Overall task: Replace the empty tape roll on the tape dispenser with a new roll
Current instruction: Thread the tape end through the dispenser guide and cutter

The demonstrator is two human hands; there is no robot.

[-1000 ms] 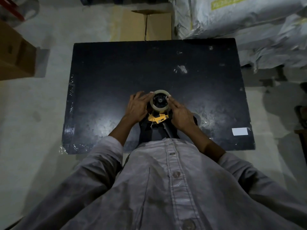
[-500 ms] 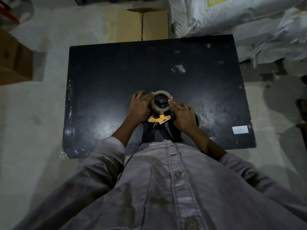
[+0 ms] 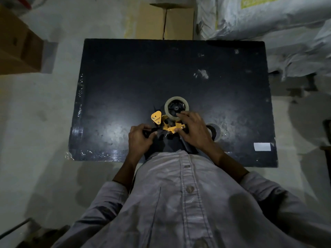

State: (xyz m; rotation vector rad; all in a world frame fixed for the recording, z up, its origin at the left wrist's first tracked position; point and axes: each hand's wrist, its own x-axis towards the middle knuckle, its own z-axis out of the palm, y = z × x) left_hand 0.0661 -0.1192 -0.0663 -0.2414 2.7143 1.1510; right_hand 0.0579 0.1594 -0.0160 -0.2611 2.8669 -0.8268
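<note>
A yellow and black tape dispenser (image 3: 167,125) lies on the black table (image 3: 125,77), near its front edge. A pale tape roll (image 3: 176,108) sits on the dispenser's black hub. My left hand (image 3: 140,139) grips the dispenser's black front part, fingers closed on it. My right hand (image 3: 194,132) rests on the dispenser's yellow frame, with a fingertip touching the lower rim of the roll. A second ring-shaped roll (image 3: 215,132) lies flat on the table just right of my right hand, partly hidden by it.
A white label (image 3: 262,146) is stuck near the table's front right corner. Cardboard boxes (image 3: 166,20) stand behind the table and another box (image 3: 18,51) at the far left. White sacks (image 3: 268,24) are piled at the back right.
Both hands have moved off the roll's sides and toward me. The left now grips the dispenser's front, the right lies on its frame. The second roll on the right has come into view.
</note>
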